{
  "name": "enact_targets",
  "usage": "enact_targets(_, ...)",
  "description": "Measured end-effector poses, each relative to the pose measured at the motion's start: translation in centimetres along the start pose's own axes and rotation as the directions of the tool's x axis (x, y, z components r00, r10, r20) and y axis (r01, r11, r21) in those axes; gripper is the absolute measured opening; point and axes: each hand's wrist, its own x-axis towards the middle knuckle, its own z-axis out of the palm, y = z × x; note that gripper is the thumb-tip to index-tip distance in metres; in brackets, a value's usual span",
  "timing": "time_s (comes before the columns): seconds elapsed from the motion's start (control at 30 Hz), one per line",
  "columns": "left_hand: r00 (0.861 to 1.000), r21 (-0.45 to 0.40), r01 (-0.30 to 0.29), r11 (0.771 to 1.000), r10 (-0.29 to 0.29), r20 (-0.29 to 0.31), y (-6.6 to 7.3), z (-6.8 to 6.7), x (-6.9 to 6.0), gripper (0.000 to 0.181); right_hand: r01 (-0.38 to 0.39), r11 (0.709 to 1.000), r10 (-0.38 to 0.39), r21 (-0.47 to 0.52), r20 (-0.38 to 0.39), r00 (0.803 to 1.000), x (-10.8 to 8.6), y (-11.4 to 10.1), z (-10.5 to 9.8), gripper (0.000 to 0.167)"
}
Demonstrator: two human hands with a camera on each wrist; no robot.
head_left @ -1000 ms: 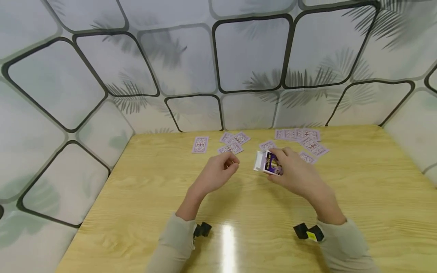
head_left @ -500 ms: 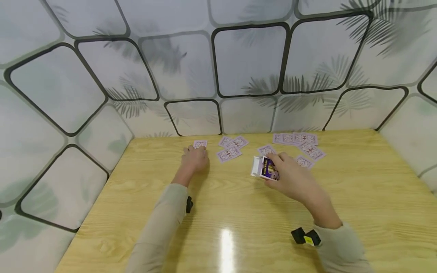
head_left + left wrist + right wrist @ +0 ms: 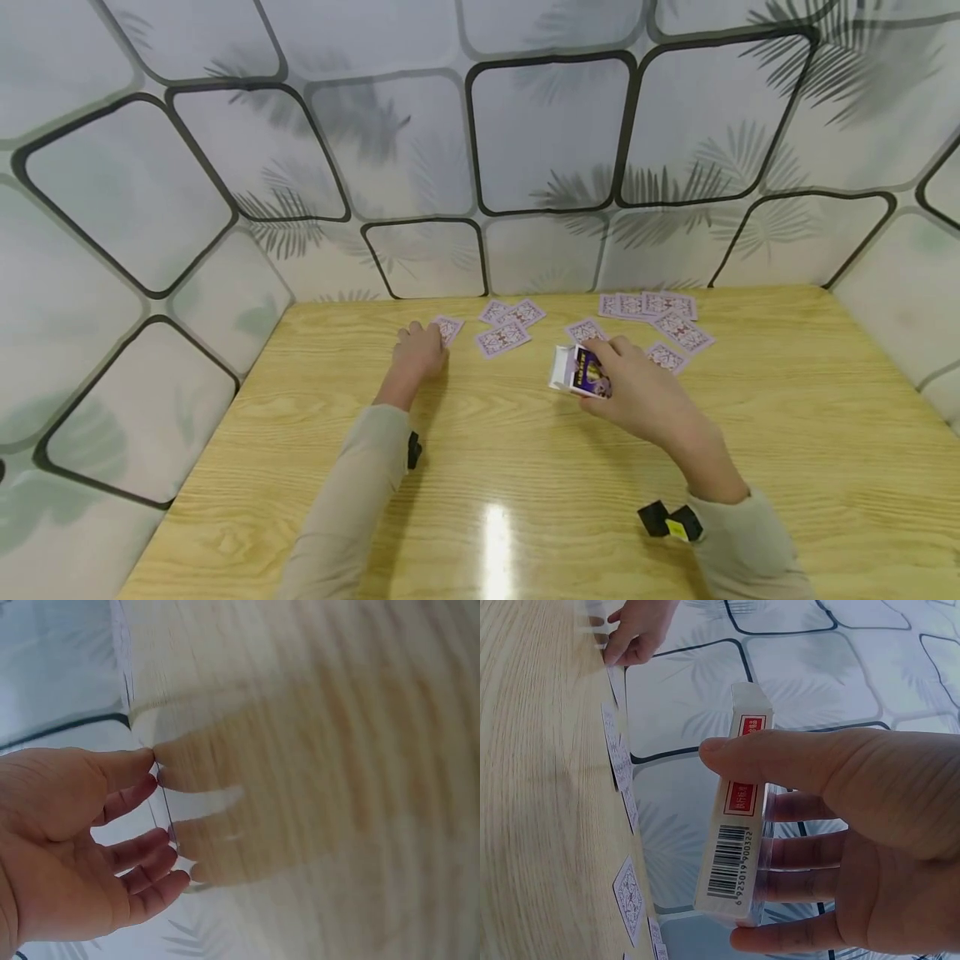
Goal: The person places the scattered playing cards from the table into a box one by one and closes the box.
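My left hand (image 3: 420, 352) reaches to the back left of the table, its fingertips on a playing card (image 3: 450, 327) lying face down. In the left wrist view the thumb and spread fingers (image 3: 154, 900) come down along the thin edge of that card, which lies flat on the wood. My right hand (image 3: 648, 392) grips a purple and white card box (image 3: 592, 372) above the table, thumb on one narrow side and fingers on the other. Its white flap hangs out at the left end. The right wrist view shows a barcode and red print on the box's side (image 3: 731, 859).
Several face-down cards lie along the back of the table (image 3: 480, 450): a small cluster (image 3: 504, 339) at the middle, a single card (image 3: 583, 330) behind the box, and a larger group (image 3: 682, 331) to the right. A patterned fabric wall (image 3: 551, 142) rises behind.
My left hand has moved from the middle to the card at the back left, and that card has turned at an angle. The right hand stays nearly still with the box.
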Motion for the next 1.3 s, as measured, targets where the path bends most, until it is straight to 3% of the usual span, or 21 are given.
enact_targets(0.17,0.999,-0.124,0.036,0.992,-0.035,0.016,-1.3,-0.3,-0.3,0.029,0.0,1.0,0.0,0.0,-0.001,1.0,0.0,-0.1,0.2,0.077)
enact_targets(0.37,0.995,-0.243,0.064,0.968,-0.042,0.095,-2.3,-0.9,-1.2,0.056,0.008,1.0,-0.008,-0.009,-0.007,1.0,0.0,-0.3,0.3,0.076)
enact_targets(0.47,0.99,-0.296,0.066,0.953,-0.027,0.135,-2.4,-0.9,-1.8,0.056,0.008,1.0,-0.008,-0.014,-0.008,1.0,0.0,-0.3,0.3,0.075)
enact_targets(0.6,0.982,-0.276,0.028,0.961,0.025,0.187,-1.5,-1.2,-3.0,0.037,0.008,1.0,-0.008,-0.005,-0.003,1.0,-0.1,-0.4,0.1,0.075)
enact_targets(0.73,0.975,-0.186,0.01,0.982,0.031,0.219,-0.5,-1.4,-4.3,0.029,0.015,1.0,-0.015,-0.004,-0.001,1.0,-0.1,-0.5,0.1,0.074)
enact_targets(0.9,0.984,-0.113,-0.014,0.993,0.033,0.173,0.1,-1.0,-6.0,0.026,0.032,0.999,-0.032,0.0,-0.005,0.999,-0.1,-0.6,0.2,0.072)
enact_targets(1.03,0.992,-0.148,-0.01,0.989,0.028,0.123,0.2,-0.5,-7.0,0.035,0.035,0.999,-0.035,0.0,-0.004,0.999,-0.1,-0.7,0.4,0.073)
enact_targets(1.3,0.991,-0.217,-0.003,0.976,0.032,0.131,-0.2,-0.2,-7.5,0.05,0.011,0.999,-0.011,0.03,0.016,1.0,0.1,-0.5,0.7,0.075)
